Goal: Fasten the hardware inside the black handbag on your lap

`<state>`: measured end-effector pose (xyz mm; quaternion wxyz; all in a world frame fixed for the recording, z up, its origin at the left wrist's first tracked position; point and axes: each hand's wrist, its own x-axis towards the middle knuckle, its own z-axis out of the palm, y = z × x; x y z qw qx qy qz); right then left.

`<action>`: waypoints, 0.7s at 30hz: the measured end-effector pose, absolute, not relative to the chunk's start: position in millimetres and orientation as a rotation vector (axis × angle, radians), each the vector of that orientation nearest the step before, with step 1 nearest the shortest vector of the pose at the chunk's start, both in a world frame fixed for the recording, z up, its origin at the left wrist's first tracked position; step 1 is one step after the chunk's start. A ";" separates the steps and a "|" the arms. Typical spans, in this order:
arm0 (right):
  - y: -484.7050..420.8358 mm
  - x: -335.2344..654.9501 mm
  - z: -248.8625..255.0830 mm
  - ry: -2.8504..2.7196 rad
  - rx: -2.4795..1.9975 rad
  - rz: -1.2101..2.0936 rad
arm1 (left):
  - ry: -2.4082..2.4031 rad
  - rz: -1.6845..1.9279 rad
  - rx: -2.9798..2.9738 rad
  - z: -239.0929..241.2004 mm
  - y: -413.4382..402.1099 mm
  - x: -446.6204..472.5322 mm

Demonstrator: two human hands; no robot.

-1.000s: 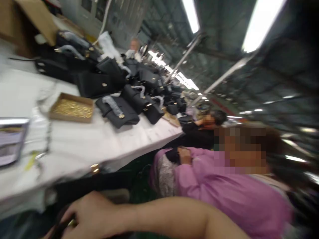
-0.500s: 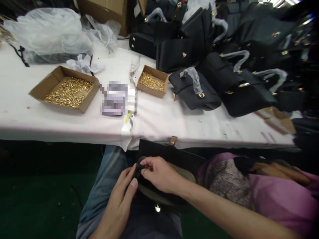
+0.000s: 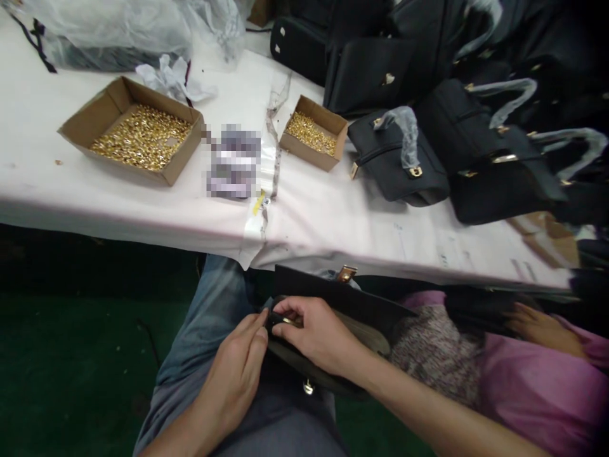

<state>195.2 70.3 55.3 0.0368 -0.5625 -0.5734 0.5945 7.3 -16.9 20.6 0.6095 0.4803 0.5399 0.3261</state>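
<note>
A black handbag [image 3: 333, 298] with a gold clasp rests on my lap below the table edge. My right hand [image 3: 314, 333] pinches a small dark strap end with a gold fitting at the bag's rim. My left hand [image 3: 235, 374] presses against the same spot from the left, its fingertips touching the strap. On the white table [image 3: 333, 228] above sit a large cardboard box of gold fittings [image 3: 136, 130] and a small box of gold fittings [image 3: 313, 132].
Several black handbags [image 3: 399, 158] with wrapped handles crowd the table's right and far side. Clear plastic bags [image 3: 109, 32] lie at the far left. A person in a pink top [image 3: 523, 381] sits close on my right. Green floor shows below left.
The view swung from the room and ceiling down onto my lap and table. Both hands have come together on the bag's strap, and the view has since shifted slightly nearer.
</note>
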 end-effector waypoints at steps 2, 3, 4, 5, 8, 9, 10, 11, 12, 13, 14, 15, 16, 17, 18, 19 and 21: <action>67.1 197.4 54.9 -1.694 -1.748 1.835 | 1.257 0.753 1.131 19.1 -16.7 8.4; 65.3 198.8 53.8 -1.657 -1.758 1.842 | 1.261 0.753 1.140 18.4 -16.9 9.2; 63.6 200.4 52.4 -1.620 -1.761 1.856 | 1.266 0.753 1.146 17.7 -17.2 10.1; 62.0 202.0 50.9 -1.586 -1.760 1.875 | 1.271 0.754 1.149 17.1 -17.7 10.9; 58.2 206.1 48.1 -1.490 -1.764 1.936 | 1.282 0.758 1.152 15.7 -20.7 11.9; 57.4 206.9 48.2 -1.455 -1.774 1.952 | 1.284 0.761 1.156 15.6 -22.0 11.6; 57.0 207.5 48.8 -1.410 -1.782 1.973 | 1.285 0.762 1.162 15.6 -23.5 11.1; 56.8 207.9 49.8 -1.357 -1.780 2.001 | 1.282 0.761 1.167 16.0 -24.9 10.5; 56.9 208.0 50.7 -1.300 -1.765 2.042 | 1.278 0.758 1.172 16.7 -26.1 9.9; 57.1 208.2 51.6 -1.242 -1.745 2.085 | 1.272 0.755 1.174 17.6 -26.9 9.3; 57.4 208.5 52.1 -1.186 -1.722 2.126 | 1.264 0.751 1.176 18.6 -27.4 8.9; 57.8 208.9 52.2 -1.137 -1.703 2.168 | 1.258 0.748 1.176 19.4 -27.5 8.5; 58.2 209.5 51.8 -1.091 -1.691 2.207 | 1.254 0.747 1.176 20.1 -27.4 8.2; 58.6 210.3 51.2 -1.040 -1.688 2.248 | 1.252 0.747 1.177 20.3 -27.2 8.0; 58.8 211.4 50.3 -0.979 -1.688 2.290 | 1.252 0.748 1.177 20.2 -27.0 7.7; 59.0 212.6 49.3 -0.914 -1.687 2.331 | 1.253 0.749 1.175 19.9 -26.9 7.5; 58.9 215.5 47.2 -0.786 -1.683 2.394 | 1.254 0.749 1.173 18.9 -27.1 6.9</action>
